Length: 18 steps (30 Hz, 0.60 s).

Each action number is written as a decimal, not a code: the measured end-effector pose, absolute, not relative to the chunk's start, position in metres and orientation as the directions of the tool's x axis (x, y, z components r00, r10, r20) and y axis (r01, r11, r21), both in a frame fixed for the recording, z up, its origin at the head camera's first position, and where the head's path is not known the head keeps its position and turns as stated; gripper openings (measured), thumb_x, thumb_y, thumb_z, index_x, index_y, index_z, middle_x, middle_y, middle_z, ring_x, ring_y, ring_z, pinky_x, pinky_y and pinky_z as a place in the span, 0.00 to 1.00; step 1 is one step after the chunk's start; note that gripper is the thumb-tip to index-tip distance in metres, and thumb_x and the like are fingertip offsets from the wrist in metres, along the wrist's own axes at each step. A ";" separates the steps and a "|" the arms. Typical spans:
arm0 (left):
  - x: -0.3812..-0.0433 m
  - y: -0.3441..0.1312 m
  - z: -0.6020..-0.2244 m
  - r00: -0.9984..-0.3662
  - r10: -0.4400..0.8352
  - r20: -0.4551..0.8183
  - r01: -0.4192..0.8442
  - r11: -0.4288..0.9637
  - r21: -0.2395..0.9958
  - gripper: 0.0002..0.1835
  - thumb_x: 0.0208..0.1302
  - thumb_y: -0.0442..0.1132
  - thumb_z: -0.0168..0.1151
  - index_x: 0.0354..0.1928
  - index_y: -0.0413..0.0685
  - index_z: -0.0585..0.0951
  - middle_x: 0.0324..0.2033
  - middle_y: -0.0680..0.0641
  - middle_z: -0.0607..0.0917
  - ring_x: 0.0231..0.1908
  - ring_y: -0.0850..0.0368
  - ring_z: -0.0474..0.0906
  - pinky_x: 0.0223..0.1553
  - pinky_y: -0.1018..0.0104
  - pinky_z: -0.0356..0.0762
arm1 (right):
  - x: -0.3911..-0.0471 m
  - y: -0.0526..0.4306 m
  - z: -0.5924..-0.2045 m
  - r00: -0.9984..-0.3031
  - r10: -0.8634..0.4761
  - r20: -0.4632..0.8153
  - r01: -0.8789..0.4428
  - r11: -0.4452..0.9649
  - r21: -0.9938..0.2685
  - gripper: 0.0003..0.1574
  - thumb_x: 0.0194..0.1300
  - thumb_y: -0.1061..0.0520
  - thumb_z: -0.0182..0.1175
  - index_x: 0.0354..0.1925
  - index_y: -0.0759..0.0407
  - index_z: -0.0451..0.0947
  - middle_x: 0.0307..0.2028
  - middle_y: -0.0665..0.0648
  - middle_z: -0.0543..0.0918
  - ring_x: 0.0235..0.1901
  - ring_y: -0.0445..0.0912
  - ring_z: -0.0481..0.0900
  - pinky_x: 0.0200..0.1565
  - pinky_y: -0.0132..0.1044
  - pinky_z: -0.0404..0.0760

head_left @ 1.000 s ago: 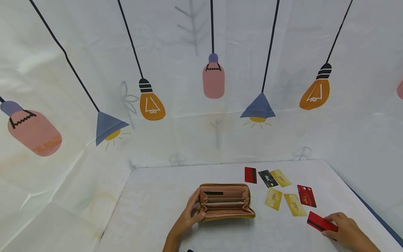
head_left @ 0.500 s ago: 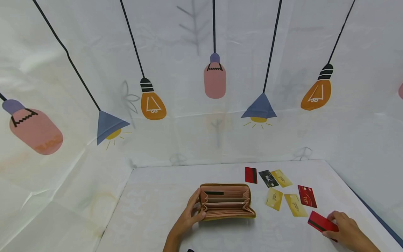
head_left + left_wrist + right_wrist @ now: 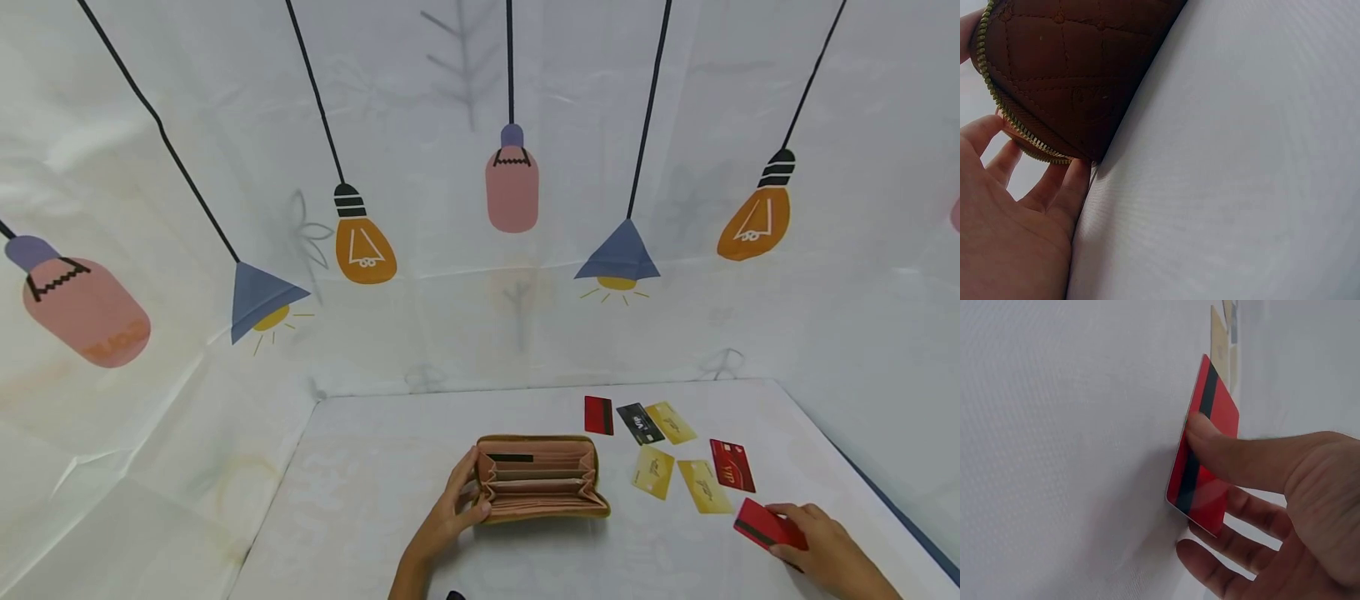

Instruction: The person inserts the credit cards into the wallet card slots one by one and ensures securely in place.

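A brown zip-around wallet (image 3: 536, 479) stands unzipped on the white table, its pink pleated compartments facing up toward the head camera. My left hand (image 3: 446, 515) holds it by the left end, with the thumb at the near lower corner. Quilted stitching and a brass zipper (image 3: 1029, 128) show in the left wrist view, the fingertips along the zipper's curve. At the right, my right hand (image 3: 823, 546) pinches a red card (image 3: 1207, 450) with a black stripe, thumb on the striped face. The card is tilted, and the fingers behind it are partly hidden.
Several cards lie right of the wallet: a red striped card (image 3: 598, 415), a black VIP card (image 3: 640, 423) beside a yellow card (image 3: 671, 422), two more yellow ones, and a red VIP card (image 3: 732, 465). A lamp-printed white sheet (image 3: 450, 333) hangs behind the table.
The right index finger has straightened a little along the red card's far edge. The left hand and the wallet have stayed in place.
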State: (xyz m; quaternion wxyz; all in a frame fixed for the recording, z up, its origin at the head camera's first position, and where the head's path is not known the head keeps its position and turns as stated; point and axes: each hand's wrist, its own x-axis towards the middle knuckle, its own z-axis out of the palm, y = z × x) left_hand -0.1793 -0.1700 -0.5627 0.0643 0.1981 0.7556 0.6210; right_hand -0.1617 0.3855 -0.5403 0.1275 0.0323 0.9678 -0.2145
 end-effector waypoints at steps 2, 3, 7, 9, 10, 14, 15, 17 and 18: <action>-0.180 -0.170 -0.563 -0.911 0.383 0.155 0.226 0.148 0.963 0.45 0.71 0.36 0.58 0.80 0.63 0.44 0.80 0.45 0.42 0.74 0.39 0.54 0.68 0.50 0.65 | -0.161 0.384 -0.538 -0.969 0.014 -0.248 0.115 0.910 -0.398 0.44 0.50 0.54 0.77 0.60 0.73 0.70 0.42 0.66 0.78 0.38 0.52 0.74 0.36 0.50 0.86; -0.180 -0.170 -0.564 -0.909 0.385 0.158 0.230 0.148 0.962 0.45 0.71 0.36 0.58 0.81 0.63 0.44 0.80 0.45 0.42 0.74 0.39 0.54 0.68 0.49 0.65 | -0.160 0.383 -0.538 -0.972 0.015 -0.236 0.110 0.911 -0.397 0.39 0.54 0.57 0.74 0.59 0.72 0.72 0.41 0.66 0.78 0.38 0.52 0.74 0.37 0.51 0.86; -0.180 -0.170 -0.563 -0.909 0.384 0.164 0.234 0.142 0.962 0.45 0.71 0.36 0.58 0.81 0.62 0.45 0.80 0.45 0.42 0.74 0.39 0.54 0.68 0.49 0.65 | -0.158 0.380 -0.533 -0.984 0.000 -0.176 0.070 0.916 -0.395 0.24 0.60 0.64 0.68 0.54 0.71 0.76 0.41 0.67 0.81 0.37 0.51 0.76 0.41 0.53 0.85; -0.180 -0.170 -0.563 -0.910 0.381 0.167 0.236 0.143 0.961 0.45 0.70 0.36 0.58 0.81 0.62 0.45 0.80 0.45 0.43 0.73 0.39 0.54 0.68 0.49 0.65 | -0.157 0.378 -0.531 -0.986 -0.005 -0.169 0.065 0.913 -0.403 0.21 0.62 0.66 0.66 0.53 0.70 0.77 0.42 0.68 0.82 0.37 0.50 0.76 0.41 0.53 0.85; -0.180 -0.170 -0.563 -0.910 0.379 0.167 0.236 0.143 0.961 0.45 0.70 0.35 0.59 0.81 0.62 0.45 0.80 0.45 0.43 0.73 0.39 0.54 0.68 0.49 0.65 | -0.157 0.378 -0.530 -0.986 -0.006 -0.169 0.064 0.913 -0.404 0.20 0.62 0.66 0.65 0.53 0.70 0.77 0.42 0.69 0.82 0.37 0.49 0.76 0.41 0.53 0.85; -0.180 -0.170 -0.563 -0.912 0.375 0.167 0.236 0.147 0.960 0.45 0.70 0.35 0.59 0.81 0.61 0.45 0.80 0.44 0.43 0.73 0.40 0.55 0.67 0.51 0.66 | -0.155 0.375 -0.527 -0.990 -0.013 -0.142 0.049 0.905 -0.423 0.17 0.63 0.68 0.62 0.51 0.68 0.79 0.43 0.69 0.83 0.37 0.49 0.77 0.40 0.52 0.86; -0.180 -0.170 -0.562 -0.912 0.374 0.167 0.236 0.146 0.961 0.45 0.70 0.35 0.59 0.81 0.61 0.45 0.80 0.44 0.43 0.73 0.40 0.55 0.67 0.51 0.66 | -0.155 0.375 -0.527 -0.992 -0.018 -0.126 0.038 0.903 -0.427 0.17 0.63 0.68 0.62 0.51 0.68 0.80 0.44 0.68 0.84 0.38 0.49 0.77 0.41 0.51 0.86; -0.179 -0.170 -0.562 -0.913 0.373 0.167 0.234 0.144 0.961 0.45 0.70 0.35 0.59 0.81 0.61 0.46 0.80 0.44 0.44 0.73 0.40 0.55 0.67 0.52 0.66 | -0.154 0.373 -0.526 -0.995 -0.024 -0.096 0.020 0.900 -0.434 0.16 0.63 0.69 0.62 0.50 0.67 0.81 0.44 0.67 0.84 0.39 0.50 0.78 0.41 0.51 0.86; -0.179 -0.170 -0.562 -0.913 0.373 0.166 0.233 0.143 0.962 0.45 0.70 0.35 0.59 0.81 0.61 0.46 0.80 0.44 0.44 0.73 0.40 0.55 0.67 0.53 0.66 | -0.154 0.373 -0.525 -0.996 -0.026 -0.084 0.014 0.900 -0.436 0.16 0.63 0.69 0.62 0.50 0.67 0.81 0.44 0.67 0.85 0.39 0.50 0.78 0.40 0.50 0.86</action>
